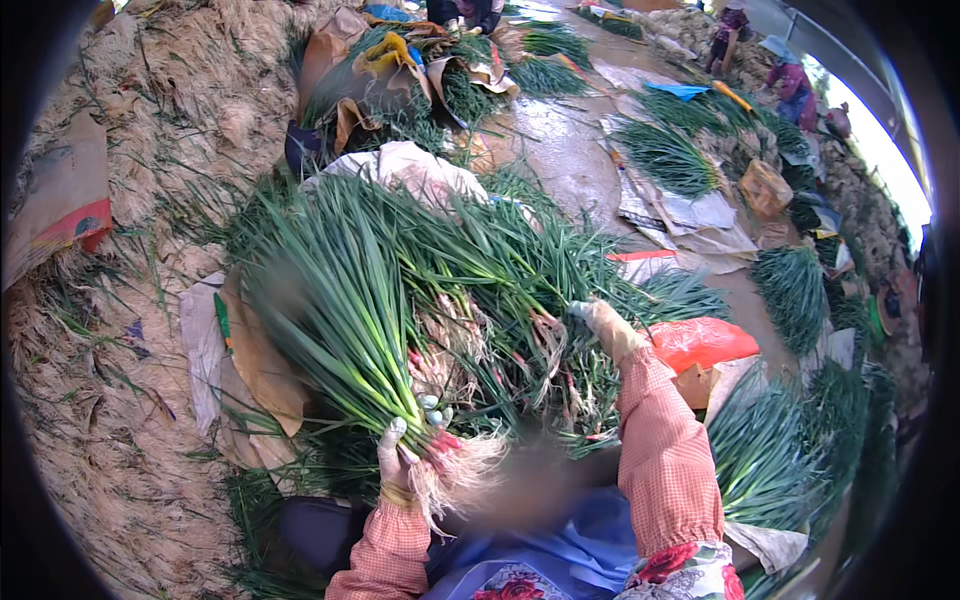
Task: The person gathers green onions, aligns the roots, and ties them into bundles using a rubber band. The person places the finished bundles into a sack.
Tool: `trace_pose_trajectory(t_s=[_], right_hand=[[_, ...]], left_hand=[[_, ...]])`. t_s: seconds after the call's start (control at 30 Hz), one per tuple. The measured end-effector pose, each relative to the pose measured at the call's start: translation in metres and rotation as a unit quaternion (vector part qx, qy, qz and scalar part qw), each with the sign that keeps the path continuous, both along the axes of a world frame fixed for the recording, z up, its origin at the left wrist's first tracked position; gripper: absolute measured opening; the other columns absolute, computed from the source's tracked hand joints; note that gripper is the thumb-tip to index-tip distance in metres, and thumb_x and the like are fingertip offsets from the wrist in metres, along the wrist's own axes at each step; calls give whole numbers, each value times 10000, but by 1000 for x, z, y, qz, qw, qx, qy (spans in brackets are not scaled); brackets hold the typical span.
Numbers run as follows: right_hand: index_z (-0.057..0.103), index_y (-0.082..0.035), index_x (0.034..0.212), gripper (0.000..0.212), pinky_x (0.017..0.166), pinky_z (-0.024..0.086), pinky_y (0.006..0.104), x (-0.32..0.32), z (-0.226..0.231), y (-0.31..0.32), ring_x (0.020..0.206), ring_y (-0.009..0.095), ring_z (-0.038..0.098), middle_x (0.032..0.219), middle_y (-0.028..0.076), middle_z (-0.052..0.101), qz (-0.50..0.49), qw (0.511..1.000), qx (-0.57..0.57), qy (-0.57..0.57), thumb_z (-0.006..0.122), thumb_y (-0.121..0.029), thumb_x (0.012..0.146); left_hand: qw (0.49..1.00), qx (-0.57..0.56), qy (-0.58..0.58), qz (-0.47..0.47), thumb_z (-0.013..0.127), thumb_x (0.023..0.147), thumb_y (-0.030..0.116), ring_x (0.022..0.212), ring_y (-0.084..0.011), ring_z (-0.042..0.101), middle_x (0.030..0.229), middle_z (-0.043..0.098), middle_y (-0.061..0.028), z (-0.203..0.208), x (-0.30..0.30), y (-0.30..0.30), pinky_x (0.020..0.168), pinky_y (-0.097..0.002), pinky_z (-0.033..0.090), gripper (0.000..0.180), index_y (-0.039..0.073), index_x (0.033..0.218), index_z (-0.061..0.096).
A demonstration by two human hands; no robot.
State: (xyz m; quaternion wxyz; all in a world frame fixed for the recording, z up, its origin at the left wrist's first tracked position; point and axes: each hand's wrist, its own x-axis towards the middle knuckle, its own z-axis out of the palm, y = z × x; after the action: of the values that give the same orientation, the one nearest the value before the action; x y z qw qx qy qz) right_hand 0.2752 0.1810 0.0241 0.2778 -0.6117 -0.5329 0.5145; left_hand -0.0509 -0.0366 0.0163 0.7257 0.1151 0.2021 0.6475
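Observation:
My left hand point(391, 457), in a pale glove with grey-blue fingertips, is wrapped round the lower stems of a thick bunch of green onions point(355, 320). The bunch's long green leaves fan up and away to the left. Its reddish bulbs and stringy pale roots point(460, 470) hang out on the right side of the hand. My right hand point(610, 328), gloved too, reaches over the right side of a heap of loose green onions point(500, 260). Its fingertips point left among the leaves; whether they pinch a stalk is hidden. More rooted onions point(550, 345) lie between the hands.
Dry pale roots point(150, 400) cover the ground at left. A red plastic bag point(703, 343) lies right of my forearm. Onion bundles point(670, 155) and paper sacks point(255, 350) lie around. Farther off are a wet floor point(570, 150) and other people point(790, 80).

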Motion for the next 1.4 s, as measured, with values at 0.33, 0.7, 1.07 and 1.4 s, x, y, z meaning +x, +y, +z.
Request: trace_pose_trajectory(t_s=[0.33,0.7,1.07,1.4], right_hand=[[629,-67,911,319,729,508,398,-74,51,-25,786,328,648,844,146,669,71,895,274,-344,630,-372,817],[675,-113,867,362,449,355,252,-81,83,-56,529,82,480,616,-22,513,25,992,29,124,581,-463,856],[404,25,1327,670,557,456,220,-175,9,-131,662,100,582,815,66,644,173,971,-78,144,695,-319,830],[531,34,1070,190,516,489,259,-188,-8,-135,627,199,612,798,103,606,-6,833,-240,499,498,-15,890]], left_hand=[[999,-20,33,32,492,916,336,817,-237,632,985,629,-141,-8,-16,-10,739,-391,543,473,-7,1241,469],[994,-33,-35,95,521,891,316,957,-301,612,1093,589,-196,27,9,-11,817,-422,545,548,-17,1306,392],[992,-128,-7,10,557,862,269,898,-279,633,1058,631,-195,-37,-2,-19,838,-383,510,448,-67,1157,529],[996,-57,-63,-8,517,863,281,1084,-402,555,1146,583,-260,-25,0,-24,957,-480,439,510,-119,1178,505]])
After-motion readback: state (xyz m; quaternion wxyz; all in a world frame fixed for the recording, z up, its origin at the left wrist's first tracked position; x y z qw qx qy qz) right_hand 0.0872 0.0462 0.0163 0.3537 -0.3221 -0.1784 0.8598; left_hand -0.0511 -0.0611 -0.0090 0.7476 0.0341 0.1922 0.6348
